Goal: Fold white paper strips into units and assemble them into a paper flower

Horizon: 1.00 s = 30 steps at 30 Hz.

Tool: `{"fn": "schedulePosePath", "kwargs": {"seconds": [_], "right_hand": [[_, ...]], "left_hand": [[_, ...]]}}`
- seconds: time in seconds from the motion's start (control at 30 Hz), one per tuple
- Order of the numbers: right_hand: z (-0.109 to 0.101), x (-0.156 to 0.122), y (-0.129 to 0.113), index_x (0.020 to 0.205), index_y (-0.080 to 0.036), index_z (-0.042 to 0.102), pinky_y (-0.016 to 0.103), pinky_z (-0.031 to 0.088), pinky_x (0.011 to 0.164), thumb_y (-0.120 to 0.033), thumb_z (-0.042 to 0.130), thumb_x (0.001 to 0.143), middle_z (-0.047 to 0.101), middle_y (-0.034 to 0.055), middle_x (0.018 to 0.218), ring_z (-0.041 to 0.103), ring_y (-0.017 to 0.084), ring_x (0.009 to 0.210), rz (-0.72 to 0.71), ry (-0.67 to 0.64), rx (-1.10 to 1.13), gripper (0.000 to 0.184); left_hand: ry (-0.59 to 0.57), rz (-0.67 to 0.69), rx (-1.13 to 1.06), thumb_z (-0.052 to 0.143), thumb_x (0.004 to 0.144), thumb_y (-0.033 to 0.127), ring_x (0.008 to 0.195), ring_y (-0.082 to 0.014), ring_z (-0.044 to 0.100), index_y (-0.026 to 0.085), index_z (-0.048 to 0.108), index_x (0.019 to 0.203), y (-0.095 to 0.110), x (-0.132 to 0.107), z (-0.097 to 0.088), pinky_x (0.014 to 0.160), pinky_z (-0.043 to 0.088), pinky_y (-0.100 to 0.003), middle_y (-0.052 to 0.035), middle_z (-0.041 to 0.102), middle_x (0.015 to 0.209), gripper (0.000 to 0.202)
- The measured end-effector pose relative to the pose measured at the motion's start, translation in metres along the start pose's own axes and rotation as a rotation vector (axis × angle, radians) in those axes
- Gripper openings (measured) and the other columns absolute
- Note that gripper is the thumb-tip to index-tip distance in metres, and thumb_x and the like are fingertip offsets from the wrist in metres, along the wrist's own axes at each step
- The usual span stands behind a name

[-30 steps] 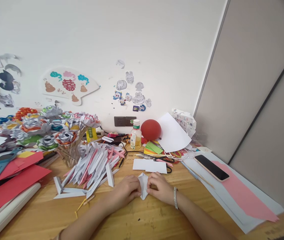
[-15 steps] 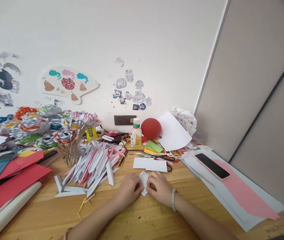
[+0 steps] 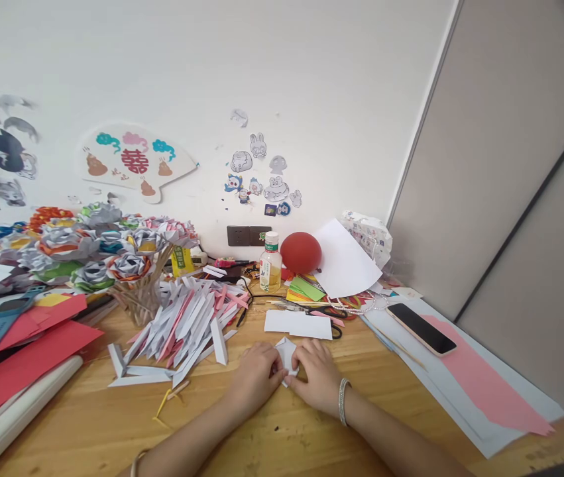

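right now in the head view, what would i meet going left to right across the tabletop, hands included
Blue wristwatch, pile of folded paper strips, left hand, folded white paper, right hand, silvery bracelet, smartphone.

The left forearm [image 3: 197,430] slants in from seven o'clock and aims toward two; the right forearm [image 3: 391,430] enters from five o'clock, aimed toward ten. The left hand [image 3: 256,372] and right hand [image 3: 318,373] sit low at six o'clock, just beside each other, backs turned up. Fingers on both curl inward, and the left thumb [image 3: 278,378] and right thumb [image 3: 293,382] nearly meet between them
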State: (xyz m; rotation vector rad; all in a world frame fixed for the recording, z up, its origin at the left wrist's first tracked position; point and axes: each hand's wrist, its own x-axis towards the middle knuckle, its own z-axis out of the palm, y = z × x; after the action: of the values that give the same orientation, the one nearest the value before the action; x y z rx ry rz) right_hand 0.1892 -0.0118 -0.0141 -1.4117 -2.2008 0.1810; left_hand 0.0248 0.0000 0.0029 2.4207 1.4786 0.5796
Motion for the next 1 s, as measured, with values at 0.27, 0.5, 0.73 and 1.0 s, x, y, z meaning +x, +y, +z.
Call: {"fn": "schedulePosePath", "kwargs": {"seconds": [0.27,0.5,0.73,1.0], "right_hand": [[0.003,0.0,0.003,0.073,-0.021,0.049,0.03,0.031,0.072,-0.034,0.067,0.064,0.05,-0.0003,0.084,0.044,0.019,0.083,0.054,0.024,0.003,0.024],[0.003,0.003,0.007,0.073,-0.02,0.049,0.028,0.031,0.072,-0.014,0.055,0.072,0.053,-0.0003,0.081,0.046,0.017,0.082,0.14,0.066,0.048,0.008],[0.005,-0.001,0.001,0.079,-0.022,0.05,0.029,0.03,0.073,-0.038,0.071,0.056,0.052,0.0003,0.086,0.045,0.021,0.085,0.158,0.075,0.035,0.035],[-0.006,0.006,0.013,0.084,-0.022,0.053,0.028,0.032,0.075,-0.03,0.072,0.059,0.055,-0.0017,0.091,0.047,0.018,0.088,0.089,-0.058,0.101,0.033]], "left_hand": [[-0.019,-0.037,-0.023,0.056,0.071,0.026,0.079,-0.0187,0.052,0.018,0.058,0.066,0.002,0.001,-0.003,0.068,0.034,-0.027,-0.0013,0.06,0.075,0.009],[0.0,-0.046,-0.02,0.056,0.071,0.027,0.079,-0.0188,0.052,0.018,0.057,0.066,0.002,0.0,-0.002,0.068,0.034,-0.027,-0.0013,0.06,0.075,0.01],[0.008,-0.086,0.039,0.062,0.068,0.033,0.078,-0.0197,0.053,0.019,0.056,0.068,-0.003,0.001,-0.002,0.067,0.033,-0.028,-0.0007,0.06,0.075,0.016],[0.097,0.137,0.032,0.056,0.076,0.026,0.099,-0.023,0.05,0.022,0.056,0.102,-0.029,0.004,-0.012,0.085,0.04,-0.037,-0.0069,0.058,0.106,0.027]]}}
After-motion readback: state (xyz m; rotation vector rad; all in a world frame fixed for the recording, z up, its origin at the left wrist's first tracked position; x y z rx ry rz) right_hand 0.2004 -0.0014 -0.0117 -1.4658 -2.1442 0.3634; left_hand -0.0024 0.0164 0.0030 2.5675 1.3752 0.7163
